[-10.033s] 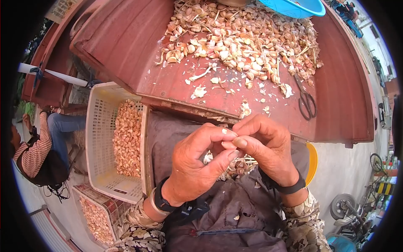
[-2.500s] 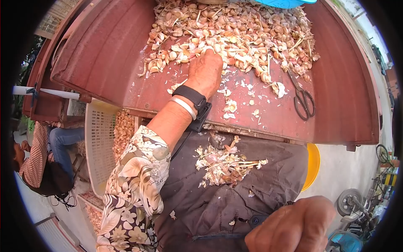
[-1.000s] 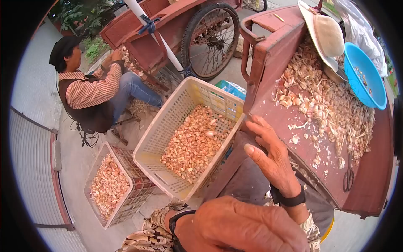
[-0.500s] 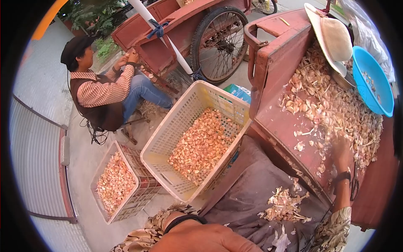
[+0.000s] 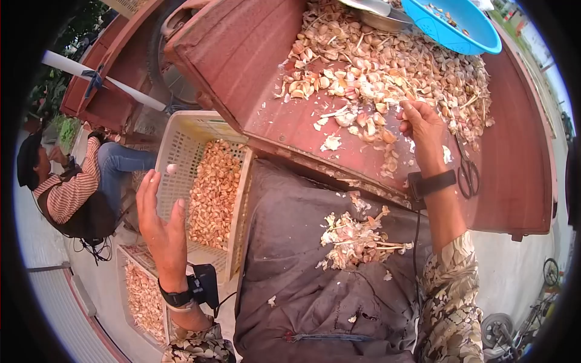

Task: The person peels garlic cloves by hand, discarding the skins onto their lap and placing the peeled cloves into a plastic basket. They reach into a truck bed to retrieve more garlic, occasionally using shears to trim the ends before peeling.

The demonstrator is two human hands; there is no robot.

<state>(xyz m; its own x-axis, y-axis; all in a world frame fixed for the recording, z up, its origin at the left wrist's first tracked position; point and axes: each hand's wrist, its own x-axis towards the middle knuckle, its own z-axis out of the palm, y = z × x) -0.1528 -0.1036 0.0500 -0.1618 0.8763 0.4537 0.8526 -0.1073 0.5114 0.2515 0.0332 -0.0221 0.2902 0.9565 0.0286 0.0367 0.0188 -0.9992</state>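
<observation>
My left hand (image 5: 162,227) is raised at the near edge of the pale plastic crate (image 5: 181,130), fingers stretched and apart. A single clove (image 5: 172,169) shows just off its fingertips, touching nothing I can see. My right hand (image 5: 422,130) is over the red cart bed, thumb and fingers pinched together at the edge of the garlic heap (image 5: 387,66); what they hold, if anything, is too small to name. Loose cloves (image 5: 215,193) lie in the crate. Garlic skins and stalks (image 5: 357,239) rest on the dark cloth over my lap.
Black scissors (image 5: 467,172) lie on the cart right of my right wrist. A blue basin (image 5: 451,27) and a metal bowl (image 5: 387,21) sit at the back. A second crate (image 5: 145,296) of garlic stands lower left. A seated co-worker (image 5: 69,190) is at the left.
The view has swung to the right. My left hand has risen from near my lap to beside the crate and spread its fingers. The clove now shows near it. My right hand is now pinched.
</observation>
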